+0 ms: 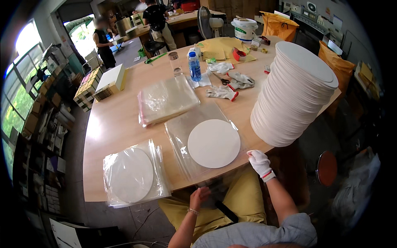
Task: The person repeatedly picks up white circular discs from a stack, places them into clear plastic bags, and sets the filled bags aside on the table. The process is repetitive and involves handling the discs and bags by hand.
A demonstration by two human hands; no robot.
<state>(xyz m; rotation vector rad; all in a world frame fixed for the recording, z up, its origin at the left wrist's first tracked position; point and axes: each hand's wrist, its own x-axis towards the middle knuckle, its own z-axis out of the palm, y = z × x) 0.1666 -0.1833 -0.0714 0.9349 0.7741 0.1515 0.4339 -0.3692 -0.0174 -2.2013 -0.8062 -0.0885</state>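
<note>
My right hand (259,162), in a white knit glove with a red-striped cuff, is at the table's front edge with its fingers curled closed. What they hold, if anything, is too small to make out. My left hand (199,197) is bare and blurred, low in front of the table edge above my lap. Before me a round white board (214,143) lies on flat clear plastic bags (175,132). To the left, another round white disc (132,175) shows through clear film on a pile of bagged pieces (160,175). A tall leaning stack of white discs (291,95) stands right of my gloved hand.
Farther back on the table (111,140) lie a pile of clear bags (167,99), a blue-labelled bottle (194,66), a clear cup (175,64), work gloves (222,92), scissors (223,80) and red tape (238,54). A fan (204,24) and white bucket (244,31) stand behind. Two people work beyond.
</note>
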